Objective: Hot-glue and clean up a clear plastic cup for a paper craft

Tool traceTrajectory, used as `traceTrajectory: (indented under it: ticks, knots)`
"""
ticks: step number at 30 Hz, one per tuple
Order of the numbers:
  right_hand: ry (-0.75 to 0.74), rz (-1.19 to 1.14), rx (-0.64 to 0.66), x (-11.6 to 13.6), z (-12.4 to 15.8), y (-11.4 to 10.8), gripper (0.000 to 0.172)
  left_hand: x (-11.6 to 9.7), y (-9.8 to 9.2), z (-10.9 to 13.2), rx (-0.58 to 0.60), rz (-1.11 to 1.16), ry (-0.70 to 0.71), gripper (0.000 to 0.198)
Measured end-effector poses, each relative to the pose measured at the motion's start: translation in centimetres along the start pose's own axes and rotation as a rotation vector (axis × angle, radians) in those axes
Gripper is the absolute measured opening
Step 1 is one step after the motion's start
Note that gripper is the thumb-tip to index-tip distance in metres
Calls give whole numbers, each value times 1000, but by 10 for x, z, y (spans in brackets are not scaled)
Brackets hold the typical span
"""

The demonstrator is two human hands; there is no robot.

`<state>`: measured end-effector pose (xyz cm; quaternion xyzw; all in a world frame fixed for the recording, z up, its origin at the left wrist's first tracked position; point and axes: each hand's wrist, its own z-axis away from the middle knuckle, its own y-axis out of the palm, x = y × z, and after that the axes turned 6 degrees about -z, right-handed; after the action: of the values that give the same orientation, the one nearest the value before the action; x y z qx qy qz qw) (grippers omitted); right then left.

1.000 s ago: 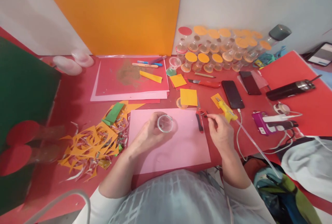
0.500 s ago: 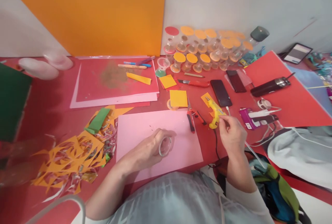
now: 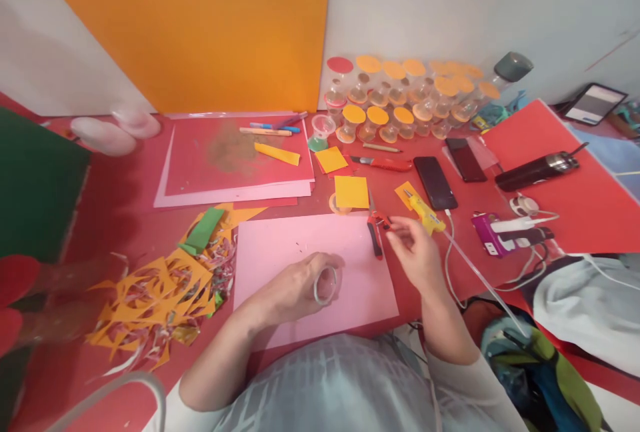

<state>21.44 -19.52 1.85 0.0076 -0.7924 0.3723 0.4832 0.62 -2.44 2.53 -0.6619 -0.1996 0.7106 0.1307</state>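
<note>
My left hand (image 3: 303, 285) is wrapped round a small clear plastic cup-like piece (image 3: 326, 285), its round rim facing up, above a pink sheet (image 3: 273, 235). My right hand (image 3: 416, 252) is at the scissors (image 3: 375, 235) with red and black handles, thumb and fingers closing on one handle and partly hiding it. The scissors lie across the sheet's upper right edge. Just right of that hand lies a yellow glue gun (image 3: 425, 212) with a long clear glue stick (image 3: 480, 273) sticking out of its back.
Bottle-top pieces with orange discs (image 3: 377, 116) stand by the wall. Orange paper scraps (image 3: 165, 285) lie at left. Yellow paper squares (image 3: 351, 192), a red cutter knife (image 3: 385, 163), phones (image 3: 435, 182), a purple power strip (image 3: 487, 235) and a black flask (image 3: 537, 171) lie around.
My right hand has moved left from the back of the glue gun to the scissors' handle. My left hand still holds the clear piece. The view has shifted slightly.
</note>
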Motion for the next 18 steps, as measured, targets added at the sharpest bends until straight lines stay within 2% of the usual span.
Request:
traceTrajectory:
  ticks: [3, 8, 13, 18]
  knots:
    - [21, -150, 69, 5, -10, 38, 38, 1, -1, 0, -16, -38, -36, 42]
    - [78, -298, 72, 8, -33, 80, 37, 2, -2, 0, -112, -48, -56, 41]
    - [127, -361, 42, 12, -46, 90, 39, 6, -1, 0, -149, -59, -12, 39]
    - [166, -396, 69, 15, -51, 94, 33, 12, 2, 0, -151, -72, 3, 39]
